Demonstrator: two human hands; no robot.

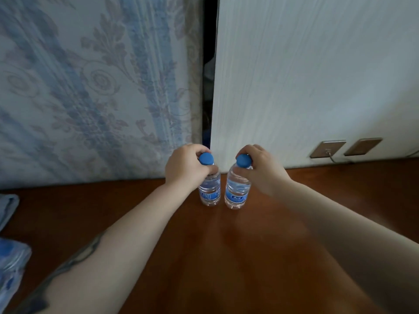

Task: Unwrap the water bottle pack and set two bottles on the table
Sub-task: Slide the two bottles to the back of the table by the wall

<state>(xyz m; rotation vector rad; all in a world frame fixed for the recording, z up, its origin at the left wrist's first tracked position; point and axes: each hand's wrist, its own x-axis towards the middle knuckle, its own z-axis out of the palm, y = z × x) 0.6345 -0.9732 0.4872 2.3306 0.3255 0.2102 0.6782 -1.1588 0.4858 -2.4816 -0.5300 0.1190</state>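
Note:
Two small clear water bottles with blue caps and blue labels stand upright side by side on the brown wooden table, near its far edge. My left hand grips the left bottle around its neck, just under the cap. My right hand holds the right bottle the same way at its neck. Both bottle bases rest on the tabletop, a small gap between them. The water bottle pack, blue-tinted plastic wrap with more bottles, shows partly at the left edge.
A floral mattress leans upright behind the table on the left. A white panel stands on the right, a dark gap between them. Two metal wall sockets, one with a cable, sit at the right. Light blue cloth lies at the left edge.

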